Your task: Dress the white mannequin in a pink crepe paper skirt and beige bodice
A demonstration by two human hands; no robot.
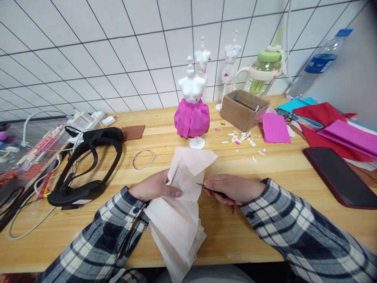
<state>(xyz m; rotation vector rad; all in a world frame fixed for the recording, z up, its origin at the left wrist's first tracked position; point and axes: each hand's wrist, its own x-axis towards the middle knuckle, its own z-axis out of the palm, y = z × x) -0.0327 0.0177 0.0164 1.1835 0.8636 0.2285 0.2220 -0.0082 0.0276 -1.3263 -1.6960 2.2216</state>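
My left hand (159,185) grips a gathered bundle of thin, pale peach tissue paper (179,220), thumb on top. The paper hangs in layered folds over the table's front edge, and its upper end fans out. In my right hand (225,188) is a slim dark tool with a pointed tip, probably scissors (202,185); most of it is hidden by my fingers. Its tip touches or almost touches the paper's right edge. Just beyond stands a small white mannequin (191,86) wearing a magenta paper skirt (192,118).
Behind are two more white mannequins (232,59), a cardboard box (243,110), a jug with a green lid (265,72) and a bottle (319,65). White scraps (243,137), coloured sheets (332,122) and a phone (343,177) lie right. Left are a black headset strap (88,169) and a coiled cable (144,159).
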